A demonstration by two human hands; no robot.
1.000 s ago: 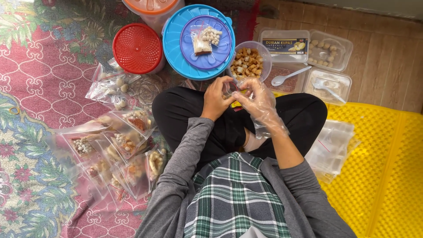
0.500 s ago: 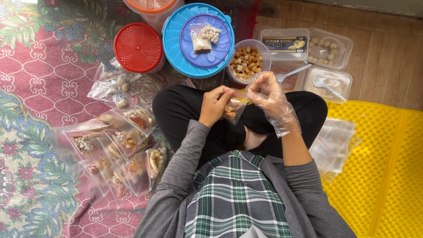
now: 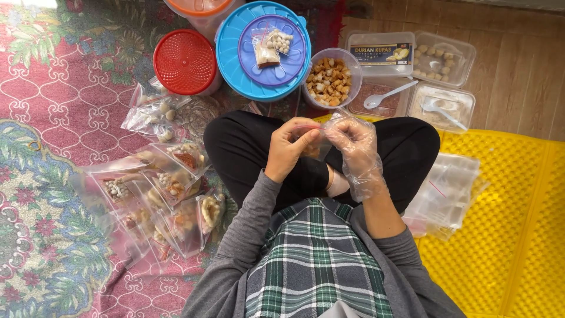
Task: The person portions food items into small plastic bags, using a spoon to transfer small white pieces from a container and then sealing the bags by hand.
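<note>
Since a second ago, both hands had dropped from beside the bowl of fried cubes (image 3: 331,80) into the lap, left hand (image 3: 289,148) and gloved right hand (image 3: 352,144) pinching the small clear bag (image 3: 318,136) along its top.

Layout around the lap

Filled clear plastic bags (image 3: 159,200) lie left of the knees; the round blue plastic lid (image 3: 262,50) sits ahead, the clear cup of brown cubes (image 3: 329,79) right of it, empty clear bags (image 3: 450,188) lie right.
</note>
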